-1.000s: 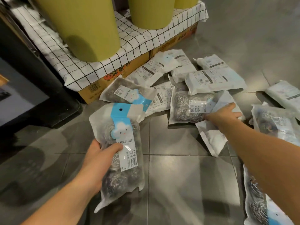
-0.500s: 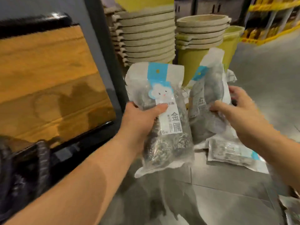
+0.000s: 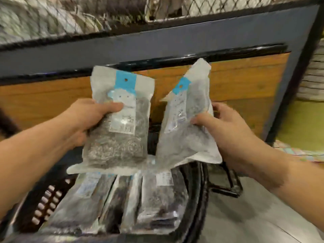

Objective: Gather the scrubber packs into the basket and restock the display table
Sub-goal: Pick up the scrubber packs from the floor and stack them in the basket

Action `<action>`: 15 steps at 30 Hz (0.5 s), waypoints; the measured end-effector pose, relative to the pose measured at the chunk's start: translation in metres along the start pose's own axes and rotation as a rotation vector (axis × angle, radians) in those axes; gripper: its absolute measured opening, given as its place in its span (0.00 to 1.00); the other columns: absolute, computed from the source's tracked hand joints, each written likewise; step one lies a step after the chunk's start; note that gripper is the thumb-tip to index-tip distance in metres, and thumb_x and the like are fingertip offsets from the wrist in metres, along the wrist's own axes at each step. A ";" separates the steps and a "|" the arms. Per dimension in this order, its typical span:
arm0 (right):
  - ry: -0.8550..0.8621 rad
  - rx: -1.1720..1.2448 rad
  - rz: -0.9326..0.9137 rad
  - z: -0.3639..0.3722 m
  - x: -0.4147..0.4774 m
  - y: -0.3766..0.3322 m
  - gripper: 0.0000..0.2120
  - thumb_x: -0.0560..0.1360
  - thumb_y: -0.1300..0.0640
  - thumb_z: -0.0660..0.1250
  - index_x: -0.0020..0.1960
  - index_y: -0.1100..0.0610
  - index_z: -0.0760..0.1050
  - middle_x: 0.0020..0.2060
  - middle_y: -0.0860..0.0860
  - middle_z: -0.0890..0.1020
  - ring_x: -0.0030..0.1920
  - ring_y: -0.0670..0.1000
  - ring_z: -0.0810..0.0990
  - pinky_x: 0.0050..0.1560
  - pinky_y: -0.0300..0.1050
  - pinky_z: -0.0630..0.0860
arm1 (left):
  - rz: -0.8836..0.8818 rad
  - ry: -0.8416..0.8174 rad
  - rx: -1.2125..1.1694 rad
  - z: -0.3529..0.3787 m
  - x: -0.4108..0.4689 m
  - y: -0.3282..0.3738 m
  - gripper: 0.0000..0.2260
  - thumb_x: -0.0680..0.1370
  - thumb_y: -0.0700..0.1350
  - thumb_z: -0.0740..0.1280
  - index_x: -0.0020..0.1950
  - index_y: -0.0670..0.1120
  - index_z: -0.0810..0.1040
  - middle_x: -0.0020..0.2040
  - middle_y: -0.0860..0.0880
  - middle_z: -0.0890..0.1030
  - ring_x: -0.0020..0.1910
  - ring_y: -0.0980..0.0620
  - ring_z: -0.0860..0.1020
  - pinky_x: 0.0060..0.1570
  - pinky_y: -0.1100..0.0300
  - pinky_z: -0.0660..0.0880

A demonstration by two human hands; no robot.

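Note:
My left hand (image 3: 87, 120) grips a clear scrubber pack (image 3: 119, 130) with a blue header and steel wool inside, held upright. My right hand (image 3: 222, 130) grips a second scrubber pack (image 3: 184, 130), tilted and turned partly edge-on. Both packs hang just above a black plastic basket (image 3: 45, 200) on the floor. Several more scrubber packs (image 3: 157, 199) stand on edge inside the basket. The display table (image 3: 236, 81) with a wooden front panel rises right behind the basket.
A wire mesh bin (image 3: 70, 16) on top of the table holds more packed goods. The basket's black handle (image 3: 228, 188) hangs toward the right over grey floor tiles (image 3: 254, 216). Yellow-green items (image 3: 305, 123) sit at the far right.
The view swung from the packs on the floor to the basket by the table. My right hand picked up a pack, and both hands carried their packs over the basket.

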State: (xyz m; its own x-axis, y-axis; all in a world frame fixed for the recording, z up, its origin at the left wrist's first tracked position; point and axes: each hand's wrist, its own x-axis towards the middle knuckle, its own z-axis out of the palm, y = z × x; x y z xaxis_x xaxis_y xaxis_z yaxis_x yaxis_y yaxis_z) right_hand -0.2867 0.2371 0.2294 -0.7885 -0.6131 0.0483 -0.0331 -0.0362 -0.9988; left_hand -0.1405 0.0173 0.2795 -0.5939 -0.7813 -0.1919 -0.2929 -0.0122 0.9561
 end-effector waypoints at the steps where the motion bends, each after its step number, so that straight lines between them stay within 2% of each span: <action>1: -0.034 -0.012 0.048 0.020 0.003 0.013 0.20 0.70 0.55 0.73 0.60 0.51 0.74 0.51 0.50 0.85 0.49 0.52 0.86 0.51 0.58 0.83 | -0.059 0.025 0.019 -0.020 0.006 -0.018 0.14 0.71 0.43 0.76 0.55 0.40 0.83 0.47 0.41 0.87 0.45 0.42 0.86 0.45 0.42 0.82; 4: -0.156 -0.074 0.191 0.070 0.009 0.047 0.19 0.71 0.57 0.73 0.61 0.53 0.74 0.51 0.51 0.86 0.48 0.52 0.86 0.51 0.57 0.83 | -0.227 0.054 0.055 -0.067 0.027 -0.071 0.12 0.73 0.41 0.76 0.52 0.38 0.81 0.41 0.39 0.86 0.35 0.43 0.86 0.32 0.48 0.82; 7: -0.292 -0.116 0.357 0.104 0.013 0.077 0.24 0.71 0.58 0.74 0.64 0.53 0.71 0.54 0.53 0.85 0.50 0.53 0.86 0.51 0.55 0.83 | -0.278 0.066 0.225 -0.099 0.048 -0.114 0.10 0.73 0.44 0.76 0.47 0.38 0.82 0.32 0.44 0.85 0.29 0.47 0.84 0.27 0.60 0.77; 10: -0.345 -0.241 0.446 0.136 0.015 0.105 0.19 0.71 0.59 0.74 0.59 0.54 0.73 0.52 0.53 0.85 0.52 0.55 0.85 0.55 0.56 0.82 | -0.207 0.075 0.556 -0.127 0.075 -0.148 0.13 0.72 0.50 0.77 0.39 0.41 0.82 0.30 0.47 0.82 0.34 0.48 0.81 0.30 0.60 0.70; 12: -0.401 -0.633 0.398 0.152 0.020 0.120 0.20 0.69 0.48 0.74 0.57 0.51 0.73 0.51 0.49 0.84 0.56 0.53 0.83 0.57 0.52 0.80 | -0.126 0.006 0.842 -0.141 0.087 -0.165 0.15 0.74 0.55 0.74 0.37 0.46 0.75 0.34 0.49 0.77 0.38 0.48 0.79 0.32 0.60 0.68; 14: -0.420 -0.983 0.319 0.162 0.025 0.122 0.25 0.69 0.41 0.72 0.59 0.50 0.70 0.53 0.47 0.80 0.57 0.50 0.80 0.56 0.48 0.77 | 0.024 -0.036 1.092 -0.152 0.098 -0.180 0.17 0.74 0.60 0.70 0.44 0.48 0.72 0.42 0.50 0.73 0.46 0.47 0.78 0.39 0.59 0.71; 15: -0.419 -1.040 0.278 0.165 0.028 0.121 0.26 0.69 0.39 0.72 0.60 0.50 0.69 0.53 0.46 0.79 0.57 0.49 0.79 0.57 0.47 0.77 | 0.110 -0.036 1.158 -0.155 0.102 -0.187 0.22 0.73 0.63 0.69 0.52 0.47 0.72 0.45 0.50 0.72 0.51 0.46 0.78 0.45 0.57 0.73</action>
State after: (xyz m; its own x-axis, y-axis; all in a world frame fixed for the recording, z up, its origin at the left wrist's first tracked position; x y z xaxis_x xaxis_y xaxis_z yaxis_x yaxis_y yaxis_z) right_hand -0.2111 0.0857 0.1116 -0.5885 -0.7188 -0.3701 -0.5338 0.6893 -0.4898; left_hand -0.0298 -0.1570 0.1152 -0.6741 -0.7245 -0.1441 -0.7370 0.6465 0.1973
